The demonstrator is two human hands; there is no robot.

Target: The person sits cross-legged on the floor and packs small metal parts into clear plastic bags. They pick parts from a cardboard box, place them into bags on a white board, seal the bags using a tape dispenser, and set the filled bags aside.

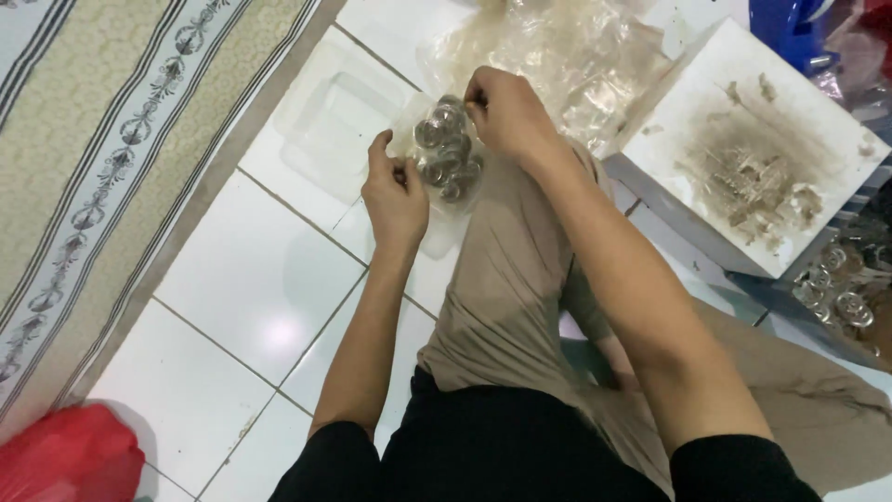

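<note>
Hands meet over a small clear plastic bag (446,153) of round, silvery metal pieces, held just above the person's bent knee in tan trousers (506,279). That knee is our landmark, so let's work outward from it.

Right at the top of the knee sits the bag, bulging with the shiny pieces. The left hand (395,195) pinches the bag's near-left edge, fingers closed tight on the plastic, thumb side up. The right hand (506,116) grips the bag's top from the far-right side, fingertips bunched narrow on the film. Both hands have hold of it, and the bag hangs between them, clear of the tiles.

Beyond the knee, further from the person, a heap of crumpled clear plastic bags (557,56) lies on the white tiled floor (251,279). Just left of the knee, flat on the tiles, rests a clear plastic tray (325,121), almost invisible against the white. To the right of the knee stands a white box (743,149), its top smeared with brown dirt. Past that box, far right, more silvery round pieces (841,279) glint in a pile.

Well left of the knee runs a patterned mat (111,158) with striped borders. Down in the near-left corner, a red bag (70,455) peeks in.
</note>
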